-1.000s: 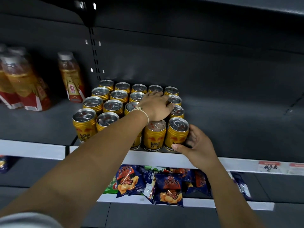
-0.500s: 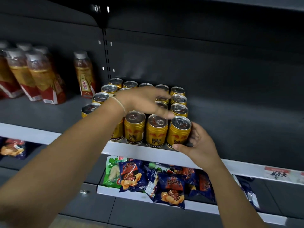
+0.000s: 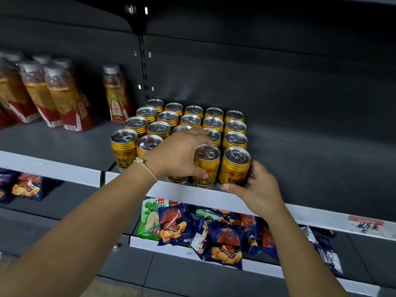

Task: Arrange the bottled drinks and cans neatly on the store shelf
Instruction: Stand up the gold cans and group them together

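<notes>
Cans [image 3: 188, 123] of gold energy drink stand in a tight block of rows on the grey shelf [image 3: 64, 142], at the front edge just right of the upright divider. Half a second ago the left hand [image 3: 182, 153] hovered spread and blurred over the middle of the block; now it has dropped to the front row, its fingers [image 3: 200, 173] curled round the second can from the right [image 3: 206, 166], thumb low on the label. That reads as a switch from patting the tops level to turning or squaring one can. The right hand [image 3: 260, 187] stays where it was, cupping the front right corner can [image 3: 234, 166] from its outer side, fingertips at the base, bracing the row.

A second ago the left palm lay flat on cans deeper in the block, so the work has come forward. The view has also swung: more of the bottled drinks [image 3: 62, 99] at the left now show, grouped and standing, one apart beside the divider. Snack bags [image 3: 225, 239] lie heaped on the shelf below. By my judgement the can block is nearly square; the front labels still face unevenly.
</notes>
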`<state>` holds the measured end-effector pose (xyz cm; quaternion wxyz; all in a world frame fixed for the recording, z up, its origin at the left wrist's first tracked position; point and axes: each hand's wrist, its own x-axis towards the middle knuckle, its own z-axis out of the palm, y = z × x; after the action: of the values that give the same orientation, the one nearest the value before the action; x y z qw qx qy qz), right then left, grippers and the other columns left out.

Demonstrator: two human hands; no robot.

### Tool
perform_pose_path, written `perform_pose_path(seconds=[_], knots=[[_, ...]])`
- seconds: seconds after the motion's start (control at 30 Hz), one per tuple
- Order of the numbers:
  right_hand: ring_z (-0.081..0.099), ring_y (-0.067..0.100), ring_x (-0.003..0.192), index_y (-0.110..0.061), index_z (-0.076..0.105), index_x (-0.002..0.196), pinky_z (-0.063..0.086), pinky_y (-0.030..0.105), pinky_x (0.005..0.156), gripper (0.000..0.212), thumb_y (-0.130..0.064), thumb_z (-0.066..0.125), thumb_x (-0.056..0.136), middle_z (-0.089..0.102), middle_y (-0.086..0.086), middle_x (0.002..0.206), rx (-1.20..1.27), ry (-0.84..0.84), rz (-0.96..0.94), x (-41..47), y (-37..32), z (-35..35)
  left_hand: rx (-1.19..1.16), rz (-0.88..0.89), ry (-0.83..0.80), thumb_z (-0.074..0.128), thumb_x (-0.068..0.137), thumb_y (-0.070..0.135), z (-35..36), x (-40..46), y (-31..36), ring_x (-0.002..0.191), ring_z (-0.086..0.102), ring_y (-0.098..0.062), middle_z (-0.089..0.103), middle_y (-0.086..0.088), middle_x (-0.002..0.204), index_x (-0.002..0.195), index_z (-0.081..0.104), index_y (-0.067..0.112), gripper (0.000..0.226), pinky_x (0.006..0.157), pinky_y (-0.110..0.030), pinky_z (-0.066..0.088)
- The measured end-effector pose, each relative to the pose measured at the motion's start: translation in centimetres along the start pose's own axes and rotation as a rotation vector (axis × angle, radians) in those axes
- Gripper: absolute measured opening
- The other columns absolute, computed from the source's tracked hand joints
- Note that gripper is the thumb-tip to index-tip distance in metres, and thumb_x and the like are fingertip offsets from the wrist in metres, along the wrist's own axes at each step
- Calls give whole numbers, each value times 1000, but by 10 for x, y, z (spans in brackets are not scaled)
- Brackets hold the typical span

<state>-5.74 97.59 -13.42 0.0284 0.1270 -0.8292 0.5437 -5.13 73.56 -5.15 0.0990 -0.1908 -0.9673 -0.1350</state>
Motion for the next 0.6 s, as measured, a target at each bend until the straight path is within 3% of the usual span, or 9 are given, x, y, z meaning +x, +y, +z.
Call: perform_pose_path(seconds=[0.1, 0.27, 0.4, 0.6], knots=[[64, -10, 99, -45, 54, 116, 52, 14, 82, 69, -27, 95, 63, 66, -28, 107, 0, 3, 3, -1, 1, 0, -6, -8, -18, 84, 66, 52, 2, 1, -1, 145, 27, -18, 32, 6, 157, 142, 45, 32, 88, 114, -41, 31], [62, -16, 96, -42, 52, 121, 50, 6, 75, 71, -28, 93, 66, 63, -31, 103, -16, 10, -5, -1, 0, 0, 11, -19, -32, 82, 65, 55, 4, 3, -2, 143, 31, -19, 36, 5, 155, 142, 42, 33, 89, 114, -42, 33], [62, -7, 103, -36, 54, 126, 52, 18, 87, 72, -28, 93, 66, 63, -28, 107, -20, 12, -2, -2, 0, 0, 10, -22, -31, 80, 65, 56, 5, 3, -2, 139, 35, -19, 40, 4, 151, 140, 42, 33, 87, 112, -44, 36], [60, -8, 102, -33, 53, 132, 50, 15, 85, 76, -31, 93, 66, 60, -29, 108, -43, 12, -5, -2, -1, 1, 7, -37, -41, 78, 63, 60, 7, 3, -2, 136, 40, -21, 43, 5, 148, 137, 43, 35, 86, 108, -44, 40]])
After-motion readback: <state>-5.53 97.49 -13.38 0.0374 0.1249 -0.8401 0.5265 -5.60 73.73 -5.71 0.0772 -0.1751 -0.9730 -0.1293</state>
